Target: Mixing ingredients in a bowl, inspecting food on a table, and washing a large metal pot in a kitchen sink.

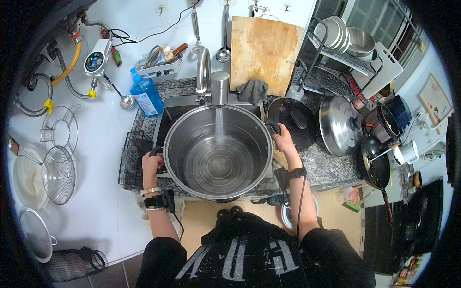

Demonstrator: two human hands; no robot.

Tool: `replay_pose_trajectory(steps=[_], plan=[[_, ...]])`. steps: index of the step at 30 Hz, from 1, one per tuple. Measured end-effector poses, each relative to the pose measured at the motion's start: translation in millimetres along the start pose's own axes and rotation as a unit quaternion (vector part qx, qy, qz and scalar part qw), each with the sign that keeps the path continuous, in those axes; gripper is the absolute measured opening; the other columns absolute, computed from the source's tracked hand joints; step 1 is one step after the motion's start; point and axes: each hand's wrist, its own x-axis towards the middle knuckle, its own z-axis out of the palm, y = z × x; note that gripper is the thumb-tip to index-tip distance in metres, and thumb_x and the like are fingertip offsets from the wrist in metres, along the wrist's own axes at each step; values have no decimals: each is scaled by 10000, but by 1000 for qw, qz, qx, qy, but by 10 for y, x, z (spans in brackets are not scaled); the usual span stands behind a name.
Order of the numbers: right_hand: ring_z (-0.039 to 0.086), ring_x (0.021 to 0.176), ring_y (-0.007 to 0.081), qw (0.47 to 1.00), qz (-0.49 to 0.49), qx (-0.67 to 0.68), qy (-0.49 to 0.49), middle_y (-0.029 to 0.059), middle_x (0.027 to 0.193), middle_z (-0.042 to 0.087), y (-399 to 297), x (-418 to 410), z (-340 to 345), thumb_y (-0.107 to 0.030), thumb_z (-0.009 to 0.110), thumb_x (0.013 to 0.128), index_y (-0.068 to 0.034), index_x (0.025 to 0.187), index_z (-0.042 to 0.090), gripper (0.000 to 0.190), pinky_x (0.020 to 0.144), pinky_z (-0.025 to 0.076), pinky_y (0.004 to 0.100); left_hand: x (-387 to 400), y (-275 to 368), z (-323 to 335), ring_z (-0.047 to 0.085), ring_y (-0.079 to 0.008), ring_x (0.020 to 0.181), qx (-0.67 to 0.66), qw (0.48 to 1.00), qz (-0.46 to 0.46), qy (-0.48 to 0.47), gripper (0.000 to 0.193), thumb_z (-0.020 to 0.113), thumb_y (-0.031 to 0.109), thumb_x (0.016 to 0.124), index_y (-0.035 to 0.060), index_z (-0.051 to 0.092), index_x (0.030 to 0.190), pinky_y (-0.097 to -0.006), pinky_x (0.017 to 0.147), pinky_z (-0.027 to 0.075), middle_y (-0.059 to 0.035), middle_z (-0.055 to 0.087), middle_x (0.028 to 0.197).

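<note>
A large stainless steel stockpot [255, 172] sits over the sink [173, 108], tilted slightly towards me. My left hand [152, 162] grips its black side handle on the left. The opposite handle is in my right hand [283, 138]. Water [219, 126] streams from the cylindrical end of the steel faucet [219, 88] into the pot, and clear water lies over its bottom. A strap with a small device circles each wrist. Most of the sink basin is hidden beneath the pot.
Blue dish soap [146, 93] stands left of the sink, above a black wire basket [135, 158]. Behind the faucet leans a wooden cutting board [264, 54] with a grey cloth [253, 90]. To the right are a black pan lid [293, 124], a steel lid [338, 126] and a wok [374, 162].
</note>
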Motion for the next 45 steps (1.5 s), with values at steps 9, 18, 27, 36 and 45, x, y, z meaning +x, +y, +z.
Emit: replay_pose_trajectory(steps=[9,18,27,36,45], plan=[[467,393,145,1000,18,10,4,91,699,548,-82,-54,-2,-33,499,702,-54,1108,435,412,330,366,274,-1,-13,4,410,-125,404,-23,1000,-7,1,88,476,-42,515,-19,489,599,-238,398,309,-85,531,565],[523,441,182,1000,13,2,3,127,699,563,-57,-31,-10,-27,494,696,-54,1137,421,447,376,416,303,46,-56,-15,411,-122,410,-20,1000,-3,-11,84,476,-47,513,-7,470,587,-237,400,311,-94,540,582],[530,457,186,1000,27,-5,-7,131,733,585,-95,-37,-18,-31,477,714,-61,1144,418,435,387,424,301,26,-14,2,400,-117,403,-1,1000,-1,-7,101,479,-46,498,13,461,579,-234,397,298,-61,502,542],[547,493,187,1000,17,2,-9,129,749,585,-74,-18,-12,-34,469,719,-49,1147,415,432,391,431,300,39,-11,13,389,-117,395,-5,1000,-8,-8,107,469,-42,483,4,481,579,-235,392,282,-43,472,510],[550,496,201,1000,13,-3,-4,135,759,586,-71,-14,-12,-37,481,709,-43,1143,419,438,382,433,303,41,-27,12,387,-125,393,-17,1000,-2,2,123,474,-43,484,-32,512,601,-233,396,283,-53,474,505]])
